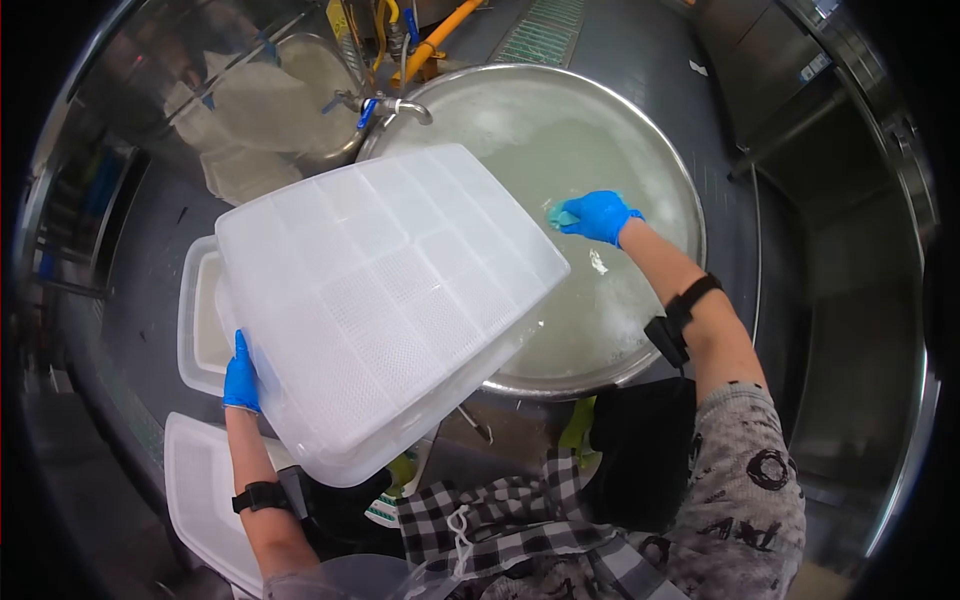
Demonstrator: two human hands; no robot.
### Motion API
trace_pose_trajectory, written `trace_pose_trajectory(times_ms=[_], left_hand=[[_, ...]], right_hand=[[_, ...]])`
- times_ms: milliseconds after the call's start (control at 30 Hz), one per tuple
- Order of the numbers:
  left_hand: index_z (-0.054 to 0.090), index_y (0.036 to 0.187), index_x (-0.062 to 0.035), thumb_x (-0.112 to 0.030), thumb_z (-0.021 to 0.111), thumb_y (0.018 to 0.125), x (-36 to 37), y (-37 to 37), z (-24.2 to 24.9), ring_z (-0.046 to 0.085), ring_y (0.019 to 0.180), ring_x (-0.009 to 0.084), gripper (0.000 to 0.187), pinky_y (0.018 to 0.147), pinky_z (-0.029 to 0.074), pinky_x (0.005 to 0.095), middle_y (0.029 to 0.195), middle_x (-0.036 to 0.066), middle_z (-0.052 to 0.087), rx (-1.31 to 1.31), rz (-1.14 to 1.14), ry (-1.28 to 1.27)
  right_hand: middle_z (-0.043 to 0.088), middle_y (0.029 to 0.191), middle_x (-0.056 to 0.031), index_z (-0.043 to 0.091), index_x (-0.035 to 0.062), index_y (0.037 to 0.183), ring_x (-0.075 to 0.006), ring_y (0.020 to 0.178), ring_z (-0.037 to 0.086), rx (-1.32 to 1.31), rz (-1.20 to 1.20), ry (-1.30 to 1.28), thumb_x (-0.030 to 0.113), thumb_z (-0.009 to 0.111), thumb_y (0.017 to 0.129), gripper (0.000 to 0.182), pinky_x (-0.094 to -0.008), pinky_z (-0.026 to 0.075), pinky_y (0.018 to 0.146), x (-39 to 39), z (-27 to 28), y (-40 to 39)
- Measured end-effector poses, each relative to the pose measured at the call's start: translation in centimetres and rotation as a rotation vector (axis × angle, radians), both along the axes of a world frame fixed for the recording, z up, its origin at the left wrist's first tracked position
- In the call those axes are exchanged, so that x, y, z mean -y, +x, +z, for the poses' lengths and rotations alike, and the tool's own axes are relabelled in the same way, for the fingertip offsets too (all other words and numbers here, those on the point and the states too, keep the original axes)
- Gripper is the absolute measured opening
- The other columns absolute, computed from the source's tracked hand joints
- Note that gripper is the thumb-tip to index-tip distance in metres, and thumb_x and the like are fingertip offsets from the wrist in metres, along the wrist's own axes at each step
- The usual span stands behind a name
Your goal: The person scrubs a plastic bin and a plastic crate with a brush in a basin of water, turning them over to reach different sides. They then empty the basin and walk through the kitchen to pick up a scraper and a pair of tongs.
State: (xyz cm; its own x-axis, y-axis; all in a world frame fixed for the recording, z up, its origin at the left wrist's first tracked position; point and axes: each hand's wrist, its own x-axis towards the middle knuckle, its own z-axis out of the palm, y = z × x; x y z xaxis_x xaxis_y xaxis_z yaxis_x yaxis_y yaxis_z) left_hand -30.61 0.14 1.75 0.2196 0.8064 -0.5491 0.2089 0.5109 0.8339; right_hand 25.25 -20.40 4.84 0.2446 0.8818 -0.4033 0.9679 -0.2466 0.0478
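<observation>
A large white plastic crate [385,300], bottom side up with a ribbed grid base, leans tilted on the rim of a big round steel basin [690,200] of cloudy water. My left hand [241,376], in a blue glove, grips the crate's lower left edge. My right hand [597,214], also gloved in blue, is over the water beyond the crate's right corner, closed on a small pale green sponge [560,214].
A tap [390,105] juts over the basin's far left rim. Another white crate [196,320] sits under the tilted one at left, and one more [200,490] lies by my left elbow. Steel tubs stand at the back left; yellow pipes at the top.
</observation>
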Motion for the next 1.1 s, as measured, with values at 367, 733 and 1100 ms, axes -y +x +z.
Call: trace_pose_trajectory(times_ms=[367, 733, 1100], left_hand=[[0.045, 0.106, 0.0037, -0.051, 0.036, 0.078, 0.8, 1.6, 1.2, 0.054, 0.081, 0.0176, 0.062, 0.072, 0.044, 0.0259, 0.093, 0.010, 0.055, 0.006, 0.016, -0.020], [0.044, 0.108, 0.0017, -0.051, 0.035, 0.079, 0.5, 0.5, 0.8, 0.054, 0.084, 0.0183, 0.061, 0.073, 0.043, 0.0261, 0.098, 0.010, 0.053, 0.037, 0.017, -0.054], [0.045, 0.107, 0.0018, -0.050, 0.035, 0.079, 0.4, -1.2, -0.8, 0.053, 0.085, 0.0184, 0.059, 0.075, 0.042, 0.0264, 0.097, 0.010, 0.054, 0.053, 0.027, -0.013]], right_hand=[[0.058, 0.081, -0.0078, 0.057, 0.0200, 0.089, -0.0271, 0.074, 0.054, -0.046, 0.453, -0.116, 0.033, 0.051, 0.071, 0.023, -0.0349, 0.043, 0.065, -2.9, 1.5, -1.0], [0.057, 0.083, -0.0097, 0.056, 0.0157, 0.088, -0.0283, 0.076, 0.053, -0.058, 0.260, -0.056, 0.038, 0.053, 0.069, 0.029, -0.0341, 0.042, 0.067, -2.9, 0.9, 1.1], [0.052, 0.100, -0.0132, 0.050, 0.0106, 0.104, -0.0303, 0.090, 0.048, -0.566, 0.180, 0.126, 0.050, 0.047, 0.069, 0.053, -0.0337, 0.036, 0.081, -7.4, 3.8, -8.1]])
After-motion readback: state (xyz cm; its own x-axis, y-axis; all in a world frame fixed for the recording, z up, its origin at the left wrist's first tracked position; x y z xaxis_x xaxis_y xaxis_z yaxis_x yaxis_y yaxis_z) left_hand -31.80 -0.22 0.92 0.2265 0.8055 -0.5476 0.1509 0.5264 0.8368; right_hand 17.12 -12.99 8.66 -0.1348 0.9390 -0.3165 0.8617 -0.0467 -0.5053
